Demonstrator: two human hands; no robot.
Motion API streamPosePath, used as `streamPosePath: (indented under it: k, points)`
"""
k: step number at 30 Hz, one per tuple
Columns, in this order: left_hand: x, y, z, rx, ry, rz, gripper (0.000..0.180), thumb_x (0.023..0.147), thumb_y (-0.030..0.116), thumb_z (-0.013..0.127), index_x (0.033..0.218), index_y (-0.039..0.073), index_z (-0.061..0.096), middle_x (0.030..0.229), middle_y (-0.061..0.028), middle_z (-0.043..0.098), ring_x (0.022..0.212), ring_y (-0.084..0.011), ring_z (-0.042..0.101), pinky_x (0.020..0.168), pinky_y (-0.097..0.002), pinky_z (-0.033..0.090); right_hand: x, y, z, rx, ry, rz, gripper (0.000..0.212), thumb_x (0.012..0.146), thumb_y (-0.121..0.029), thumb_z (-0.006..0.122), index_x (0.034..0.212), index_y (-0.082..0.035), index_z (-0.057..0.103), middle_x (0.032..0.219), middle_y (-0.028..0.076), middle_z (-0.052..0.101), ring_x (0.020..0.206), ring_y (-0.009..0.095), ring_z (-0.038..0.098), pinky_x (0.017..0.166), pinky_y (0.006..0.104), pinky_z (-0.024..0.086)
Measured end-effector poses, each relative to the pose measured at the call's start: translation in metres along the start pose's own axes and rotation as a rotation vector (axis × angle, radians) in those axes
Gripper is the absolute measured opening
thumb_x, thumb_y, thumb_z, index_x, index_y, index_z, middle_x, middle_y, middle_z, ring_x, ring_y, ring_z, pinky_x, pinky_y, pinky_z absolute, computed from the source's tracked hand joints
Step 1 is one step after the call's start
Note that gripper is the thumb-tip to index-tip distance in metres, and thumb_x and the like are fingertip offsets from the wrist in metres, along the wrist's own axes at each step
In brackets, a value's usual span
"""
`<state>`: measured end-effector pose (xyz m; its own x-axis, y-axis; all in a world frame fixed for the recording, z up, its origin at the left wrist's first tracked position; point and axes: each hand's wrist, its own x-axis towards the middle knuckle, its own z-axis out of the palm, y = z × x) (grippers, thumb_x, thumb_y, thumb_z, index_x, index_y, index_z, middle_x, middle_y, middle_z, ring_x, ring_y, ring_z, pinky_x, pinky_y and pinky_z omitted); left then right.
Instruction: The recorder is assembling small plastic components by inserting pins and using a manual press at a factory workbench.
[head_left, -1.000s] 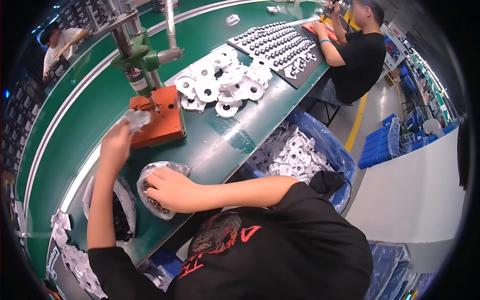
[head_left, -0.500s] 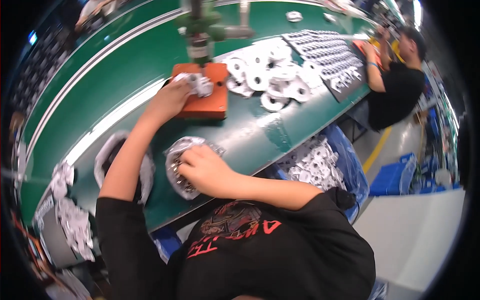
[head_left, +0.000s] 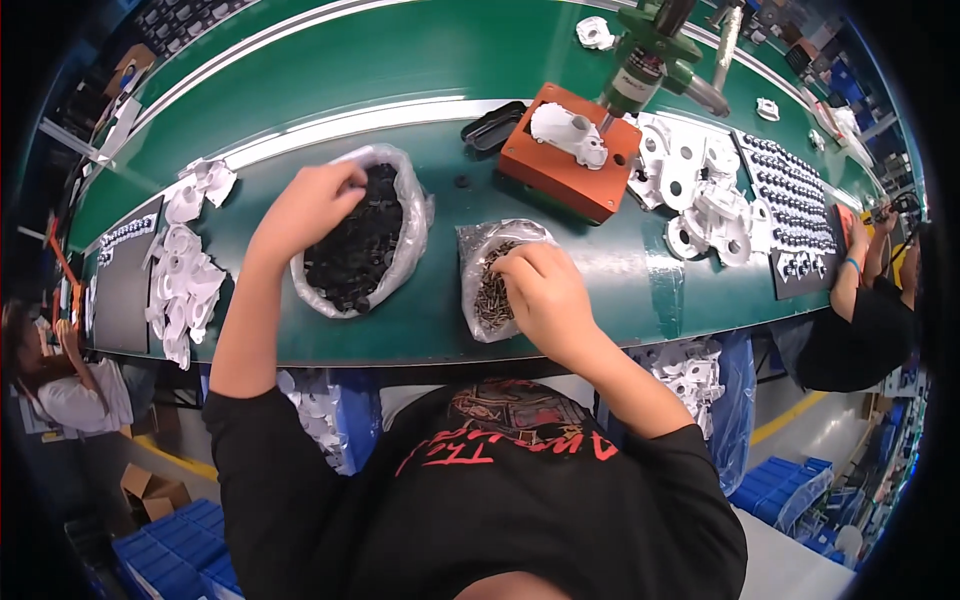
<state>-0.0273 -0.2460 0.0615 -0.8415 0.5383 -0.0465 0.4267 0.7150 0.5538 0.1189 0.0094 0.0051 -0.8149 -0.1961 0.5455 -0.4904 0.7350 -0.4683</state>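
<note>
My left hand is over the left edge of a clear plastic bag of small black parts, its fingers curled inward; anything between them is hidden. My right hand dips its bent fingertips into a smaller plastic bag of small metal screws or pins, and what they pinch cannot be made out. Beyond the bags, a white plastic part lies on an orange fixture block, under the tip of a green machine head. Neither hand touches that part.
White plastic parts are heaped at the right and at the left. A black tray lies beside the orange block. Farther right, dark-topped parts stand in rows near a co-worker's arm. Another person sits far left.
The view has swung left. My left hand has left the white part on the orange block and moved to the bag of black parts. My right hand stays at the bag of metal pieces.
</note>
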Motion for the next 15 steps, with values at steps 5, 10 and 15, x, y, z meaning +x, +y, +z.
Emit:
streamPosePath:
  k: [5,10,15]
  points:
    - [-0.017,-0.02,0.028,0.251,0.145,0.06,0.021,0.079,0.017,0.063,0.094,0.004,0.057,0.077,-0.0128,0.055,0.074,-0.0282,0.056,0.068,-0.0381,0.044,0.003,-0.004,-0.005,-0.028,-0.081,0.003,0.016,0.07,-0.001,0.064,0.085,-0.004,0.059,0.084,0.009,0.055,0.082,0.03,0.054,0.074,0.0392,0.044]
    - [-0.009,-0.018,0.045,0.343,0.158,0.045,0.015,0.078,0.014,0.062,0.083,0.005,0.051,0.083,-0.0136,0.053,0.081,-0.0348,0.054,0.07,-0.0427,0.043,0.004,-0.003,-0.003,-0.071,-0.145,-0.041,0.012,0.068,-0.003,0.061,0.08,-0.004,0.057,0.08,0.012,0.052,0.078,0.032,0.052,0.07,0.0408,0.042]
    - [-0.005,-0.019,0.043,0.256,0.121,0.054,0.013,0.077,0.009,0.06,0.079,0.002,0.049,0.078,-0.0143,0.05,0.076,-0.0346,0.053,0.068,-0.0415,0.041,-0.001,0.002,-0.003,-0.044,-0.093,-0.018,0.013,0.069,-0.006,0.058,0.081,-0.005,0.056,0.079,0.01,0.052,0.077,0.031,0.053,0.069,0.0403,0.043]
